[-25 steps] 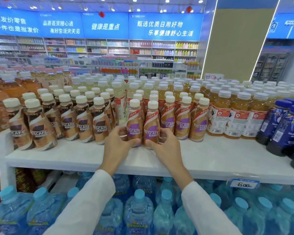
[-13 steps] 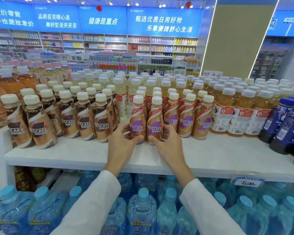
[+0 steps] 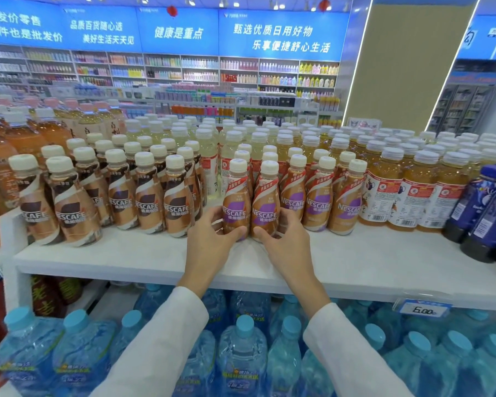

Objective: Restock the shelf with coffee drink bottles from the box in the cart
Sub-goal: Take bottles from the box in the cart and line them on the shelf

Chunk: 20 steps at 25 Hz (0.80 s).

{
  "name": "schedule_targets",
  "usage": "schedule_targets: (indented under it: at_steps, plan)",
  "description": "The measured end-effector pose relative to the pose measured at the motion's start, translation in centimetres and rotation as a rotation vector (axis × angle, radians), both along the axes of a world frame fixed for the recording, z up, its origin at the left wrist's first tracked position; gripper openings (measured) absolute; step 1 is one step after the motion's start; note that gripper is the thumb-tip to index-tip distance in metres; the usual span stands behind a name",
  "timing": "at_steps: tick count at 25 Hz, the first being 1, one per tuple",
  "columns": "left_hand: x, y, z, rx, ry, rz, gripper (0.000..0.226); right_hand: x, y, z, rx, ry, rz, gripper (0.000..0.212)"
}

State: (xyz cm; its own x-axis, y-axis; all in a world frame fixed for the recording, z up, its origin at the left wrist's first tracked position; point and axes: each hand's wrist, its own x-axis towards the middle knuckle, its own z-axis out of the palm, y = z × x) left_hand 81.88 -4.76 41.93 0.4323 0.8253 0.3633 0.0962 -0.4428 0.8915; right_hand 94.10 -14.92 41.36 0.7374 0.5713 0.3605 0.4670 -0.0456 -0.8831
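Observation:
Two purple-label coffee bottles stand upright side by side at the front of the white shelf (image 3: 143, 259). My left hand (image 3: 212, 245) grips the left coffee bottle (image 3: 236, 196) low on its body, thumb in front. My right hand (image 3: 287, 245) grips the right coffee bottle (image 3: 267, 202) the same way. More purple-label coffee bottles (image 3: 318, 202) stand in a row just to the right and behind. Brown-label coffee bottles (image 3: 149, 202) fill the shelf to the left. The cart and box are out of view.
Orange tea bottles (image 3: 407, 196) and dark blue bottles (image 3: 487, 213) stand to the right on the shelf. Pale drink bottles (image 3: 241, 133) crowd the back. Large water bottles (image 3: 241, 348) fill the shelf below, by a price tag (image 3: 424, 309). Bare shelf lies in front of the rows.
Both hands have kept hold of the two front bottles. The pair has shifted slightly back toward the row, and the view has tilted a little.

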Motion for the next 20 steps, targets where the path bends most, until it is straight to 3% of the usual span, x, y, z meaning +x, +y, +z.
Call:
schedule_targets:
  at_steps: [12, 17, 20]
  plan:
    - [-1.9, -3.5, -0.2, 0.014, 0.135, 0.111, 0.074, -1.2, -5.3, 0.6, -0.198, -0.075, 0.052, 0.058]
    - [-7.0, -8.8, -3.3, 0.103, 0.165, 0.278, 0.055, -4.4, -9.2, -0.7, -0.069, -0.123, 0.246, 0.038]
    - [-11.7, -12.6, -6.1, 0.059, 0.166, 0.406, 0.047, -7.1, -10.7, -2.5, -0.053, -0.097, 0.365, 0.033]
